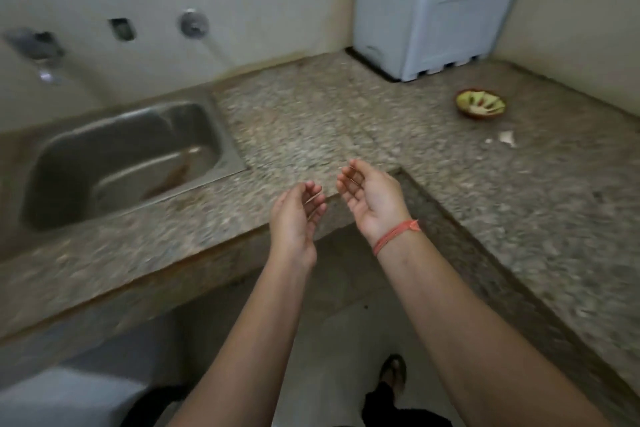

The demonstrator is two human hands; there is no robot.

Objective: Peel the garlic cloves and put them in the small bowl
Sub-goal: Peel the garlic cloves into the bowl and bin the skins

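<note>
My left hand [294, 218] and right hand [374, 199] hang cupped and empty, so I should reach right toward the bowl [481, 115].

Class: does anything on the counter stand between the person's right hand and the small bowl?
Nothing visible does: only bare counter lies between the right hand and the small bowl. The white scraps lie off that line.
</note>
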